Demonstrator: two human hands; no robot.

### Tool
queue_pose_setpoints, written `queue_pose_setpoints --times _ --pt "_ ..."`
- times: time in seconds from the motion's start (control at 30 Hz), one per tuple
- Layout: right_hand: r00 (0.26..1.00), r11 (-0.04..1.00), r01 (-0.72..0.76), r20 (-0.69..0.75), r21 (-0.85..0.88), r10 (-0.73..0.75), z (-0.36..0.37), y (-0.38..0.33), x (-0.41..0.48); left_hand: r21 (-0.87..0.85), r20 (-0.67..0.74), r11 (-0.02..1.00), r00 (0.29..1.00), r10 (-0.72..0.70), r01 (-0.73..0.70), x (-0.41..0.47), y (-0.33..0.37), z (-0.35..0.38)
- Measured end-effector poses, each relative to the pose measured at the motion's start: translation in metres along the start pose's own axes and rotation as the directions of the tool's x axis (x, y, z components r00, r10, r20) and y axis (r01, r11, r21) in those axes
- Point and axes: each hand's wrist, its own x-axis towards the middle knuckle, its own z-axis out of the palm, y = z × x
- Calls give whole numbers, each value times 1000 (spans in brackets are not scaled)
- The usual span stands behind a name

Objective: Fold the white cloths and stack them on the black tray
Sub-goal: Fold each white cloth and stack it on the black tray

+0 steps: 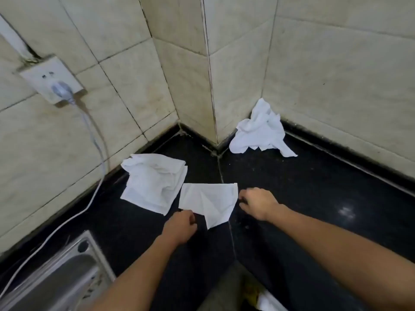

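A partly folded white cloth lies flat on the black counter, with one flap sticking out toward me. My left hand has its fingers curled at the cloth's near left corner and pinches the edge. My right hand is curled just beside the cloth's right edge; whether it holds the cloth does not show. A loosely folded white cloth lies to the left, by the wall. A crumpled white cloth sits in the far corner against the tiles. No black tray shows in this view.
A steel sink fills the near left corner. A white cable hangs from a wall socket down onto the counter. Tiled walls close the counter at the back and left. The counter's front edge notches in below my arms.
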Motion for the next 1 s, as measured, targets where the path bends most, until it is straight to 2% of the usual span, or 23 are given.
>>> queue_pose_setpoints --times 0.17,0.33,0.47,0.6,0.7,0.83,0.9,1.0 --pt "990 991 131 44 -8 -131 30 0 28 47 6 998 999 -41 40 27 5 11" --pt "968 976 218 122 13 -218 62 3 44 165 -19 986 999 37 -33 56 16 18" --pt "967 977 212 142 14 -212 76 10 50 434 9 891 990 139 -129 79 20 19" --pt "978 983 182 95 22 -184 86 23 48 569 69 804 984 164 -174 101 17 28" --pt "987 987 159 -14 30 -158 84 40 40 582 46 790 978 203 -191 108 21 35" --pt "978 991 132 -165 -6 -131 74 69 31 540 -99 799 922 374 -266 96 25 42" --pt "973 994 110 -200 -20 -112 71 81 25 477 -154 818 886 437 -321 80 25 48" --pt "980 997 53 -191 -52 -62 73 91 10 403 -142 821 859 493 -404 53 19 64"
